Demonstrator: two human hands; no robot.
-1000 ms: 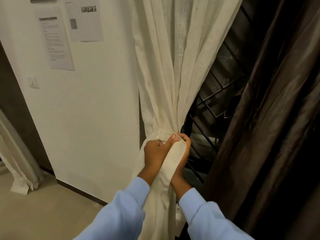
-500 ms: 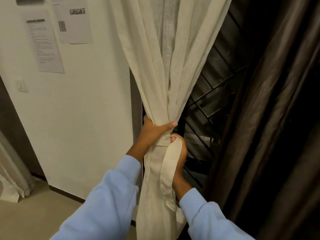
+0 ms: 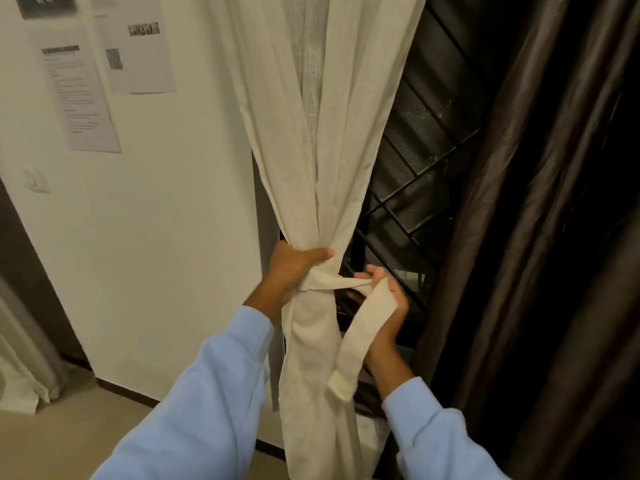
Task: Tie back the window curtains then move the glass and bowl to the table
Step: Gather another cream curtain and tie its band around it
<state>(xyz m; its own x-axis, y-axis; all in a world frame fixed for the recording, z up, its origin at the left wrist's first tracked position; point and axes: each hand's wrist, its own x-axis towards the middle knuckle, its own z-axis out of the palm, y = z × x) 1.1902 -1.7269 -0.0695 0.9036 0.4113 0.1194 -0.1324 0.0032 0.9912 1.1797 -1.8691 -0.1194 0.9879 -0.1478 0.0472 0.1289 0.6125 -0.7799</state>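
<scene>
Grips the gathered cream curtain (image 3: 313, 140) at centre with left hand (image 3: 289, 273), fingers (image 3: 318, 253) clamped round it; holds the tie strip (image 3: 367, 327) at its 3 o'clock with right hand (image 3: 389, 318), fingers (image 3: 375, 273) curled on it.

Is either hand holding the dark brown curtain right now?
No, the left hand grips the gathered cream curtain and the right hand holds its tie-back strap; the brown curtain hangs free.

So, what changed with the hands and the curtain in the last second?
The right hand pulled the cream fabric tie strip out to the right, away from the gathered cream curtain. The left hand now grips the bunch at the wrap. The dark brown curtain stayed hanging.
</scene>
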